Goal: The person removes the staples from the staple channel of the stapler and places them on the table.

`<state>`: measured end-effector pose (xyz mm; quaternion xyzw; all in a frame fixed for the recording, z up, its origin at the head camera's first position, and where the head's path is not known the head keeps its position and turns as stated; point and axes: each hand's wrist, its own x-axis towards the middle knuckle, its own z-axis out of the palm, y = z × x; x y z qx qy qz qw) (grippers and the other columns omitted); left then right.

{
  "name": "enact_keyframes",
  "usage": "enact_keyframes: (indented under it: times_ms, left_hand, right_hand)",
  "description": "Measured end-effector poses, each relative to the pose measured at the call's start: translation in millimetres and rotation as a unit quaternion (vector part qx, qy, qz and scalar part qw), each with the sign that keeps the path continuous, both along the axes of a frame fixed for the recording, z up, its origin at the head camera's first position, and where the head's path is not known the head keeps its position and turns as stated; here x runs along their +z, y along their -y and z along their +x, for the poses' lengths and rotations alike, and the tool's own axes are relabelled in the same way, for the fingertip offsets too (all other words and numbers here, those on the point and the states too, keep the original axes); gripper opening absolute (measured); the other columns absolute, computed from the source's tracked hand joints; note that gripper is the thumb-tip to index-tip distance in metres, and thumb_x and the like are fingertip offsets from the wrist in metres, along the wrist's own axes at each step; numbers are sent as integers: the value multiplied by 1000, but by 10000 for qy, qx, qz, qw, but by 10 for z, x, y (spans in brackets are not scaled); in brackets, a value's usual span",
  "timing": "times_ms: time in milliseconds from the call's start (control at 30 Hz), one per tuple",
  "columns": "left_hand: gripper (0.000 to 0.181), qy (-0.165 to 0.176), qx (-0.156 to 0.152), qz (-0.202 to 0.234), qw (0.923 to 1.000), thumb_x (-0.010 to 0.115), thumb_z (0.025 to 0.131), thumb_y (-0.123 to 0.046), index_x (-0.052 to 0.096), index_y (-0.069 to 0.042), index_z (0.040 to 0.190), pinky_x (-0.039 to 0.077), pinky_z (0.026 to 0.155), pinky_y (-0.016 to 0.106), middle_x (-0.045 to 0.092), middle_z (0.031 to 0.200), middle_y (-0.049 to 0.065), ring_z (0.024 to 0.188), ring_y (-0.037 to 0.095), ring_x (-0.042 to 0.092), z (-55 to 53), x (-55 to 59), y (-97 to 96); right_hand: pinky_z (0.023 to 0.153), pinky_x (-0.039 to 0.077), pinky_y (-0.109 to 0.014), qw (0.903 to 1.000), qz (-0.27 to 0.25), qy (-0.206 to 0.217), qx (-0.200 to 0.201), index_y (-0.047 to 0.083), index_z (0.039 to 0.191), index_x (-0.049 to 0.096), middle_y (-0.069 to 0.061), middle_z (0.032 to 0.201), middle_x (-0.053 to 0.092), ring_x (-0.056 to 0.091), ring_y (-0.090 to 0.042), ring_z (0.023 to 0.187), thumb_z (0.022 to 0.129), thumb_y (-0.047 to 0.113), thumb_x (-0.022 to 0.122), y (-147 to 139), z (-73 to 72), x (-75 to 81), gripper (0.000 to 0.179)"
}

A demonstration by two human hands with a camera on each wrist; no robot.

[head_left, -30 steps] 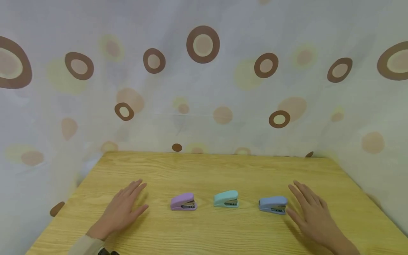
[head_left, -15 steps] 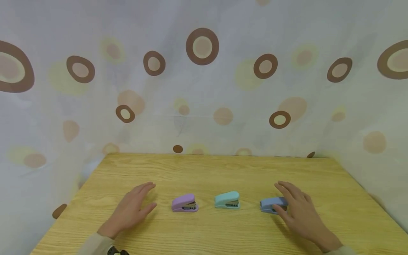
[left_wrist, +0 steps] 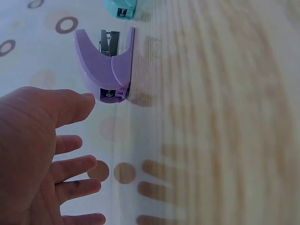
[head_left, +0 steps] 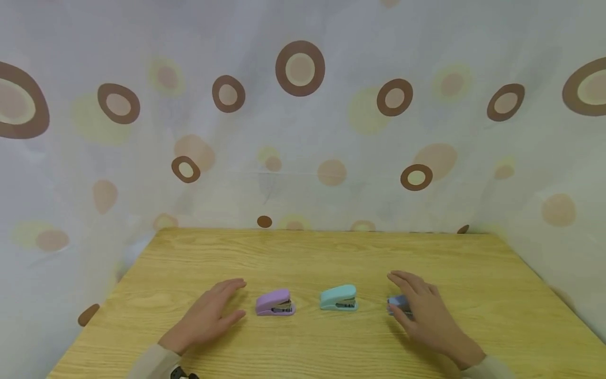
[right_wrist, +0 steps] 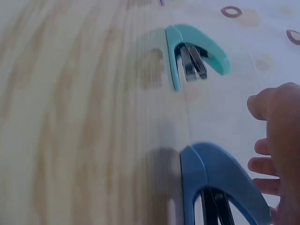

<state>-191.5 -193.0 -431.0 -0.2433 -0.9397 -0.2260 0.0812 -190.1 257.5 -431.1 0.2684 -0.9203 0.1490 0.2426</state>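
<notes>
Three small staplers lie in a row on the wooden table: purple (head_left: pixel 272 301), mint green (head_left: pixel 337 296) and blue (head_left: pixel 396 301). My left hand (head_left: pixel 207 317) hovers left of the purple stapler, fingers apart and holding nothing. In the left wrist view, the thumb of the left hand (left_wrist: pixel 28 145) comes close to the purple stapler's (left_wrist: pixel 99 65) rear end. Over the blue stapler reaches my right hand (head_left: pixel 430 320), hiding much of it in the head view. The right wrist view has the right hand (right_wrist: pixel 287 136) beside the blue stapler (right_wrist: pixel 222 166), fingers extended; contact is unclear.
A pale curtain (head_left: pixel 303 131) with brown and beige circles hangs behind the wooden table (head_left: pixel 303 347) and along both sides. The mint green stapler sits between the other two, with a gap on either side.
My right hand has moved left, from beside the blue stapler to over it. The left hand has moved right, closer to the purple stapler. The staplers rest where they were.
</notes>
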Motion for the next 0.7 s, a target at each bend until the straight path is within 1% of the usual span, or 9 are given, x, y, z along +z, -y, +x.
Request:
enact_keyframes:
  times_ms: [133, 200, 467, 700]
  left_hand:
    - [56, 341, -294, 130, 9989, 64, 92, -28, 44, -2, 139, 38, 105, 52, 49, 141, 15, 130, 34, 46, -12, 23, -36]
    - [57, 433, -415, 170, 9981, 63, 93, -28, 43, -2, 139, 38, 105, 51, 48, 142, 15, 131, 34, 45, -14, 26, -53]
    - [55, 273, -511, 265, 9980, 64, 92, -25, 45, 0, 137, 39, 104, 50, 50, 139, 15, 129, 33, 47, -3, 1, -126]
    - [54, 266, -490, 346, 9978, 63, 93, -25, 45, -2, 137, 40, 104, 48, 51, 139, 13, 128, 31, 48, -23, -16, -186]
  right_hand:
    - [84, 40, -56, 9999, 76, -35, 141, 5, 135, 50, -11, 132, 52, 47, -29, 120, 83, 19, 74, 110, -23, -7, 59]
    - [85, 40, -56, 9998, 44, -10, 189, 6, 135, 50, -10, 132, 53, 48, -28, 120, 83, 19, 74, 160, -30, -3, 59]
    - [86, 41, -56, 9993, -55, 45, 372, 6, 133, 51, -11, 132, 54, 48, -27, 120, 84, 17, 73, 340, -53, -11, 56]
    - [88, 39, -55, 9980, -134, -20, 623, 7, 133, 52, -10, 131, 53, 48, -26, 120, 83, 19, 74, 514, -123, 2, 56]
